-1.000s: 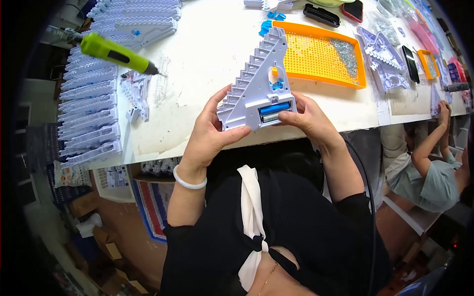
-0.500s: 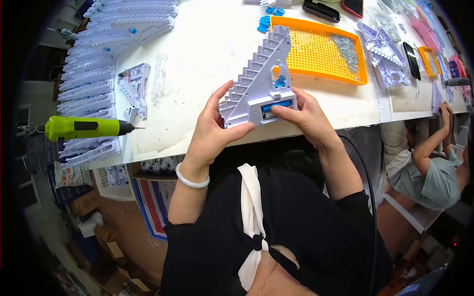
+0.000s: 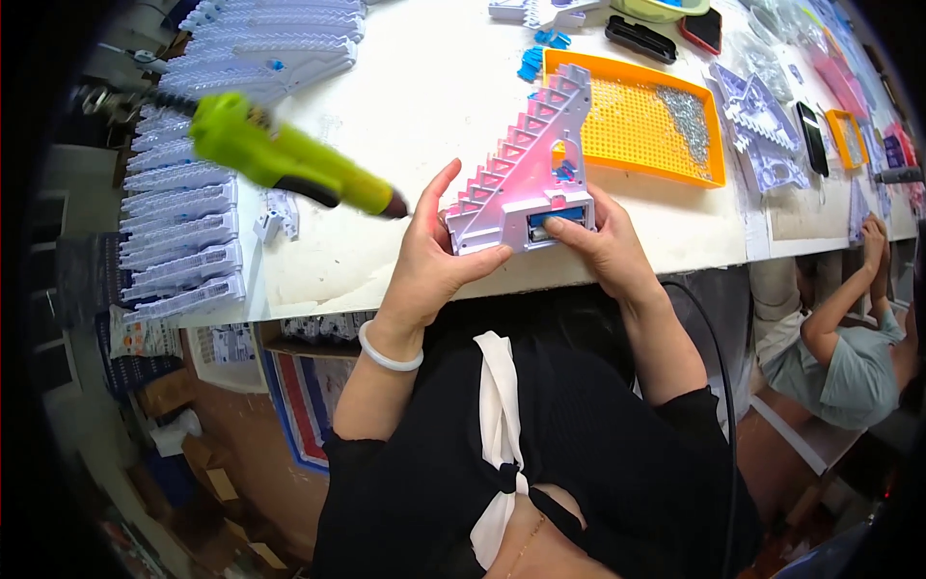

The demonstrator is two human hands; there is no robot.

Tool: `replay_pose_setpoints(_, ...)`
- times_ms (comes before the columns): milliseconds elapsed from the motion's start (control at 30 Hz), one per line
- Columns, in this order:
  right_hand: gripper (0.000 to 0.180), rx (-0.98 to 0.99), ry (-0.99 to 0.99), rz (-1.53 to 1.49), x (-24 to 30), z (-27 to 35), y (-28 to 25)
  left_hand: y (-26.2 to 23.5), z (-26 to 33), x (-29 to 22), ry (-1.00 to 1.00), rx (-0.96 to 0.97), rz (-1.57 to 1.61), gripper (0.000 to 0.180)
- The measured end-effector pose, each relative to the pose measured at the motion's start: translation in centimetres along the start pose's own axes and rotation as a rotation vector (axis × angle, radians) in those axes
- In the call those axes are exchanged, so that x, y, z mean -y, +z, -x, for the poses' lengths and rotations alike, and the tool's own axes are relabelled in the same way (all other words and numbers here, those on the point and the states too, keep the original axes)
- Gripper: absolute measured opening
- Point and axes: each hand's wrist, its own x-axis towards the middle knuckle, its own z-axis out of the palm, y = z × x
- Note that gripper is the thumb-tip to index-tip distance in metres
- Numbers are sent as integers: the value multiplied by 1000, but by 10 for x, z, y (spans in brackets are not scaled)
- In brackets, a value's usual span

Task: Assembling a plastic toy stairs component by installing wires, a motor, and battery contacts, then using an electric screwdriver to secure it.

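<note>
Between my two hands is a white plastic stair-shaped toy part (image 3: 511, 188), its stepped edge rising to the right. Pink light tints its steps and side. My left hand (image 3: 434, 256) grips the lower left end, thumb along the bottom edge. My right hand (image 3: 610, 253) holds the lower right, with its thumb over the open battery compartment (image 3: 542, 224), where blue and silver batteries show. A green electric screwdriver (image 3: 285, 154), blurred by motion, hangs close to my left fingers; neither hand holds it.
Stacked white stair parts (image 3: 193, 193) fill the table's left side. A yellow tray (image 3: 627, 125) with small screws stands behind the held part. Farther right lie white housings (image 3: 757, 125) and a black phone (image 3: 810, 140). A co-worker (image 3: 849, 357) sits at the right.
The hanging screwdriver has swung right and tilted down towards my left hand. The stair part, plain white before, now glows pink. Both hands and the part sit slightly farther right in view.
</note>
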Motion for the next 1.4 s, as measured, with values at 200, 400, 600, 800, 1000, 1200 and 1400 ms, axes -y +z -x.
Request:
replay_pose_setpoints(200,55,-31,-76,-105,2,-6,4,21,-4,30,71,-150,276,99)
replay_pose_setpoints(400,50,-52,-131,-21,5,-11,17,38,-10,31,98,-260,438,91)
replay_pose_setpoints(600,50,-50,-167,47,2,-8,16,39,-14,41,162,-282,472,101)
replay_pose_setpoints(800,51,-41,-58,0,-2,-8,6,36,-13,46,204,-301,434,96)
replay_pose_setpoints(1000,52,23,-120,41,-3,-12,13,38,-14,36,156,-248,501,52)
replay_pose_setpoints(1200,54,90,-52,-104,-4,-15,25,28,-27,33,209,-280,658,49)
replay_pose_setpoints(1400,55,104,-57,-83,-5,-17,31,19,-30,33,217,-227,551,48)
